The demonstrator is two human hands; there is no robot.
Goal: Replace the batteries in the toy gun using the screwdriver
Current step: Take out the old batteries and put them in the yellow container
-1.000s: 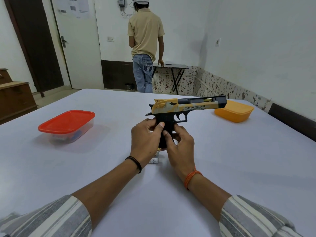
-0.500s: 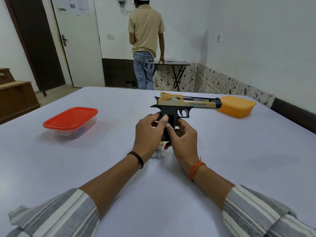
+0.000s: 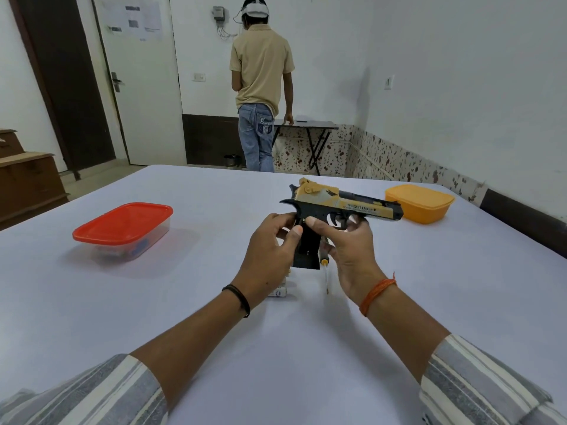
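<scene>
Black-and-gold toy gun [image 3: 340,207]: held upright above the white table [image 3: 306,348], grip pointing down, barrel aimed to the right toward the orange box.
Left hand [image 3: 270,259]: curled round the back of the black grip, thumb pressed against its near face; a black band sits on the wrist.
Right hand [image 3: 352,256]: fingers wrapped round the front of the grip near the trigger guard, thumb tip laid on the frame just above the left thumb — the two hands close together, both clamped on the gun; an orange thread circles the wrist.
Screwdriver [image 3: 325,271]: seen between the grip and the right palm, shaft pointing down toward the table; whether the hand holds it or it lies on the table cannot be told.
Batteries [image 3: 280,292]: small white cylinders on the table, mostly hidden under the left hand.
Red-lidded box [image 3: 122,223]: clear tub on the table, well to the left of the hands.
Orange box [image 3: 420,202]: lidded, far right of the table — just beyond the muzzle.
Background person [image 3: 260,87]: stands with back turned, one hand on a small folding table [image 3: 310,127] by the far wall.
Sleeves: grey-and-white stripes on both forearms at the bottom edge.
</scene>
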